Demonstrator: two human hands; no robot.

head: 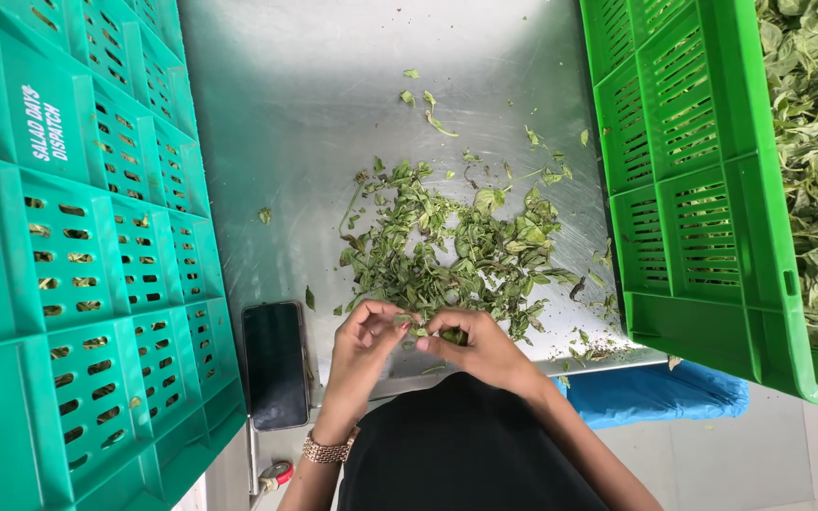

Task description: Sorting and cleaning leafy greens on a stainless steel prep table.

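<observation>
Head view: a small green leafy sprig (417,327) is pinched between the fingertips of the left hand (364,343) and the right hand (480,348), at the near edge of the loose pile of plucked green leaves (456,248) on the steel table (286,114). Leaf-stripping appears to be in hand; next, a clean pull along the stem seems called for. Much of the sprig is hidden by fingers, and both green slotted crates (693,189) are cut off.

Steel table (333,95), pale tiled floor (769,454)
</observation>
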